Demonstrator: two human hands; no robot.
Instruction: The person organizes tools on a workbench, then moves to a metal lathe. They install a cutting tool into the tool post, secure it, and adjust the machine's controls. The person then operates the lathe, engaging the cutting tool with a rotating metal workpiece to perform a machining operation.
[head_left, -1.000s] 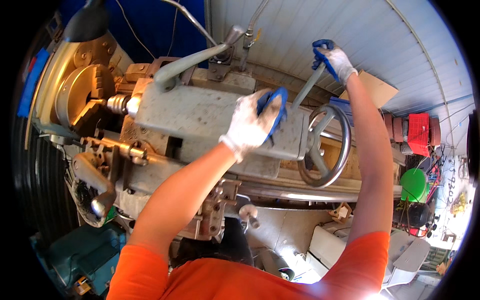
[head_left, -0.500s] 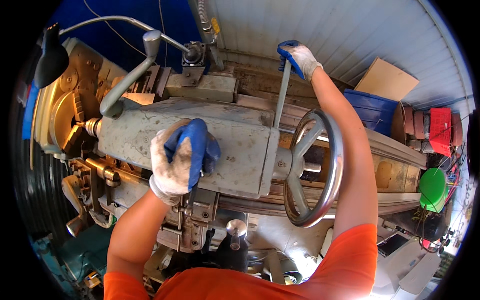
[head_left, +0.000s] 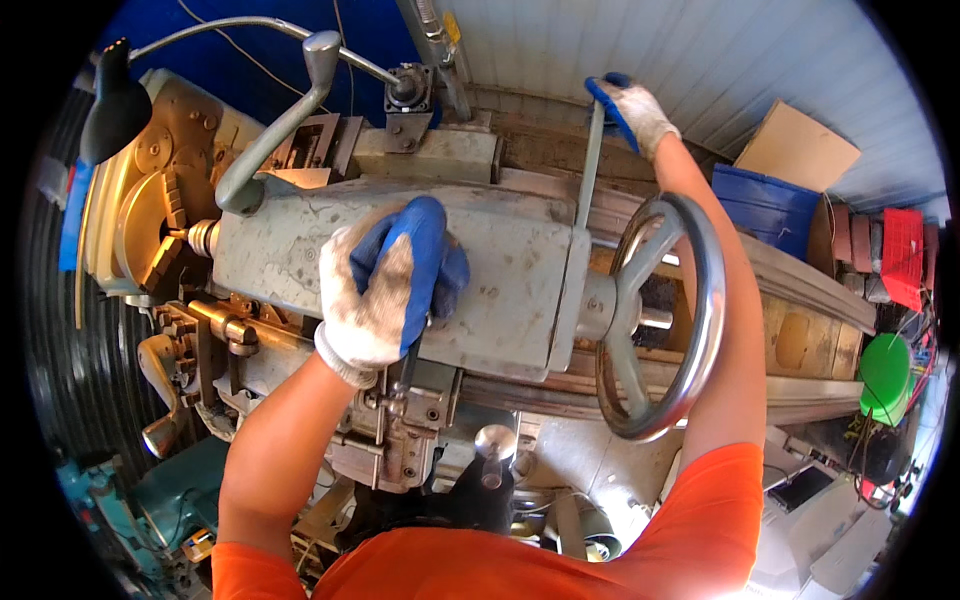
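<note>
A grey lathe tailstock (head_left: pixel 490 285) lies across the middle, a spoked metal handwheel (head_left: pixel 705 310) at its right end. My left hand (head_left: pixel 390 285), in a white and blue work glove, is closed in front of the tailstock, around the upper end of a thin dark lever (head_left: pixel 405 378); the fingers hide the lever's top. Reaching past the handwheel, my right hand (head_left: pixel 632 112), gloved alike, grips the top of an upright grey clamp lever (head_left: pixel 590 168) behind the tailstock's right end. A larger grey crank lever (head_left: pixel 275 145) rises from the tailstock's left end, with neither hand on it.
The lathe chuck (head_left: pixel 150 230) stands at the left beneath a black lamp (head_left: pixel 118 115). Bed rails (head_left: pixel 790 275) run to the right. Beyond are a blue bin (head_left: pixel 765 210), a cardboard sheet (head_left: pixel 800 145), a red crate (head_left: pixel 903 258) and a green container (head_left: pixel 885 375).
The whole view has shifted, so the machine appears farther right and slightly higher. Both hands stay at their levers, with little visible movement relative to the tailstock.
</note>
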